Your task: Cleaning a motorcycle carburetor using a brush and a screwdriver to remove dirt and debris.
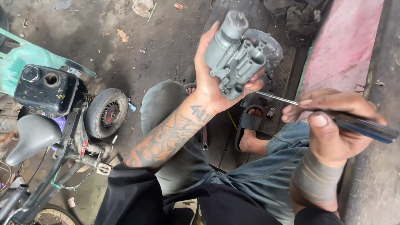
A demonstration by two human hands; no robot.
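Dark sleeves and blue jeans (266, 175) fill the near edge, the person seated with knees up over a dirty concrete floor (137, 50). At the left stands a small motorised bike: black fuel tank (46, 89), grey saddle (31, 135) and a small wheel (107, 112). Moving right, the left hand (210, 81) is raised, its fingers wrapped firmly around a grey carburetor (237, 52), held up in mid-air above the knees. It is a cast-metal body with 2 round bores showing, several bosses and a cylindrical cap on top, dull and grimy. It looks stiff, fairly heavy for its size and possibly oily, so the blocky middle is the safe place to grip, not the thin fittings. Further right, the right hand (329, 121) pinches a dark-handled screwdriver (333, 118), fingers closed on the handle, the slim shaft pointing at the casting's underside. A sandalled foot (250, 129) rests below.
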